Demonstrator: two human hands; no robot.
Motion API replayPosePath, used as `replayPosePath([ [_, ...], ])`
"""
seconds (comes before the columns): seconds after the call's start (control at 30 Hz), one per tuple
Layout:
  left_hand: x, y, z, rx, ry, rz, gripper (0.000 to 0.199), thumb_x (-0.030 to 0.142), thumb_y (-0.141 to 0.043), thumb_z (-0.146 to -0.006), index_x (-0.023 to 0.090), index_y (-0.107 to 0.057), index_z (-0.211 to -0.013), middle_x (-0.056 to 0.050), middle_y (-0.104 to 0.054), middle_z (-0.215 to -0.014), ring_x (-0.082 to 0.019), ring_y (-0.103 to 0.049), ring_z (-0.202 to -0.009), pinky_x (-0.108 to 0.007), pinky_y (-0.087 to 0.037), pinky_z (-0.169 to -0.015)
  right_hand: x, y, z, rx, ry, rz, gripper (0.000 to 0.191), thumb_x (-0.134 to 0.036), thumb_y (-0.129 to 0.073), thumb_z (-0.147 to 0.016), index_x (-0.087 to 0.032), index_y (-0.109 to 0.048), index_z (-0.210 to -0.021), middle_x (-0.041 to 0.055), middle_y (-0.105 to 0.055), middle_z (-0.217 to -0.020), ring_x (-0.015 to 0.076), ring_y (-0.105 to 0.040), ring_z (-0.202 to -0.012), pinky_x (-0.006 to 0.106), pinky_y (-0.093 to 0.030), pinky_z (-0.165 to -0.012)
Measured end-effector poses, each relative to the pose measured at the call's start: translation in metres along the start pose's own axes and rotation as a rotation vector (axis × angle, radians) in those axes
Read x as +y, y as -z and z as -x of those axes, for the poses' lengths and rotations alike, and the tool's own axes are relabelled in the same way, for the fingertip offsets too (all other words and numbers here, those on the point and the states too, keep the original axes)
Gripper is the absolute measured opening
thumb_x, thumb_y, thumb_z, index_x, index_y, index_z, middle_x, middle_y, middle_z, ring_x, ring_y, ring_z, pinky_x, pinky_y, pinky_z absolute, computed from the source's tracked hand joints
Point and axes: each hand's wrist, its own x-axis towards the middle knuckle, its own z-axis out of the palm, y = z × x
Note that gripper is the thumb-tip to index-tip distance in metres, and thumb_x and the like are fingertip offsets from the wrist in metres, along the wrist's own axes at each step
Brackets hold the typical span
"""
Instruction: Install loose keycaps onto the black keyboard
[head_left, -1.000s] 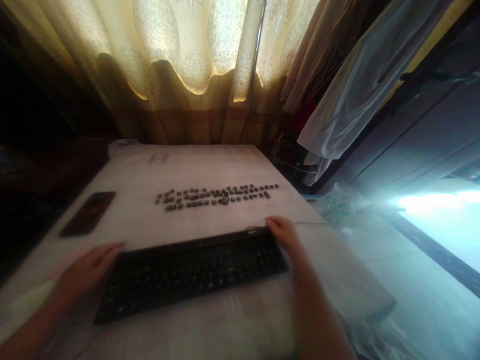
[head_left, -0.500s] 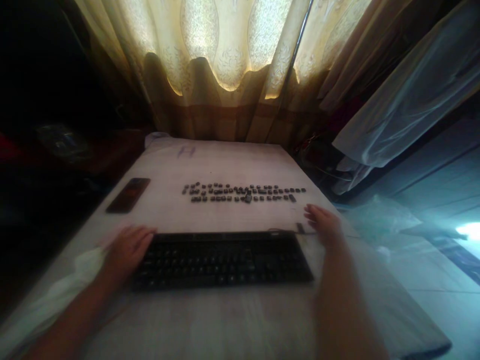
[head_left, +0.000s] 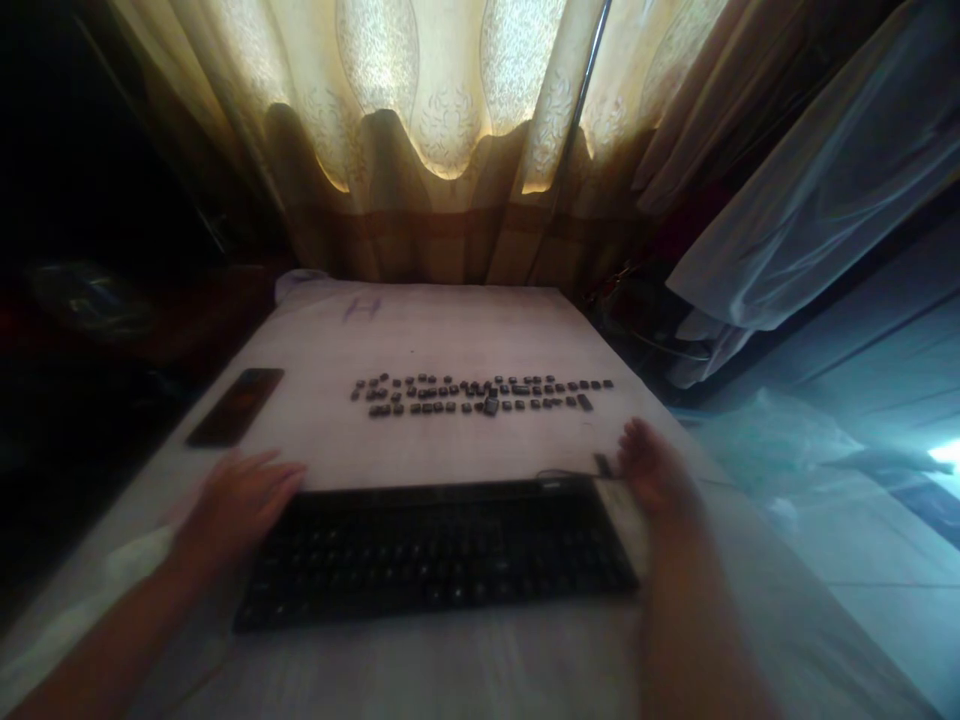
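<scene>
A black keyboard (head_left: 442,560) lies on the cloth-covered table in front of me, its face slightly blurred. My left hand (head_left: 236,505) is at its upper left corner, fingers stretched out and apart, holding nothing. To the right of the keyboard is my right hand (head_left: 651,465), its fingers curled in; whatever is in them, if anything, is hidden. A small dark plug-like piece (head_left: 602,465) lies just left of that hand, near a thin cable (head_left: 555,474) at the keyboard's top edge. Beyond the keyboard, several loose black keycaps (head_left: 491,404) are laid out in uneven rows.
A dark phone (head_left: 236,407) lies on the table's left side. The pale tablecloth (head_left: 450,320) reaches back towards a yellow curtain (head_left: 442,130). White fabric (head_left: 810,210) hangs at the right, and a translucent plastic bag (head_left: 780,440) is beside the table.
The keyboard appears lower and nearer to me, its left end more so. My right hand's fingers have curled in more. The whole view has shifted slightly.
</scene>
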Motion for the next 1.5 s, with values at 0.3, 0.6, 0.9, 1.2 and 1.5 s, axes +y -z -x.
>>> replayPosePath([
  [0.3,0.042,-0.002,-0.084,-0.102,-0.038,0.066,0.027,0.031,-0.051,-0.089,0.022,-0.072,-0.104,-0.006,-0.074,-0.108,-0.023,-0.067,-0.102,-0.035,-0.051,-0.092,0.004,0.004,-0.010,0.070,-0.095,-0.099,0.009,-0.017,-0.072,-0.069,-0.021,-0.070,-0.077,-0.0011,-0.072,-0.070,0.0107,-0.065,-0.054,0.017,-0.054,-0.047],
  [0.6,0.065,-0.020,-0.104,-0.187,-0.018,0.082,0.035,0.036,-0.059,-0.094,0.019,-0.058,-0.123,-0.009,-0.061,-0.125,-0.023,-0.063,-0.104,-0.044,-0.055,-0.088,0.020,0.026,-0.033,0.015,-0.098,-0.095,0.015,-0.019,-0.075,-0.068,-0.021,-0.073,-0.083,0.0007,-0.074,-0.076,0.0124,-0.067,-0.054,0.020,-0.058,-0.048],
  [0.9,0.070,-0.026,-0.115,-0.189,-0.005,0.004,0.034,0.036,-0.059,-0.094,0.019,-0.058,-0.123,-0.010,-0.061,-0.126,-0.023,-0.063,-0.105,-0.045,-0.055,-0.088,0.009,0.013,-0.025,0.059,-0.092,-0.037,0.008,-0.021,-0.073,-0.072,-0.021,-0.072,-0.080,-0.0003,-0.072,-0.073,0.0105,-0.066,-0.055,0.017,-0.056,-0.048],
  [1.2,0.073,-0.023,-0.114,-0.222,-0.033,0.010,0.035,0.037,-0.060,-0.093,0.018,-0.058,-0.123,-0.009,-0.061,-0.124,-0.023,-0.063,-0.104,-0.045,-0.055,-0.087,0.004,0.004,-0.018,0.069,-0.064,-0.014,0.004,-0.020,-0.073,-0.074,-0.020,-0.069,-0.076,-0.0021,-0.069,-0.068,0.0086,-0.064,-0.054,0.015,-0.054,-0.048],
  [1.5,0.075,-0.027,-0.117,-0.258,0.043,0.018,0.034,0.037,-0.059,-0.094,0.019,-0.059,-0.123,-0.009,-0.061,-0.126,-0.023,-0.063,-0.105,-0.044,-0.055,-0.088,-0.001,-0.003,-0.011,0.078,-0.064,0.000,0.006,-0.014,-0.066,-0.078,-0.019,-0.068,-0.074,-0.0028,-0.067,-0.065,0.0074,-0.062,-0.051,0.013,-0.053,-0.047],
])
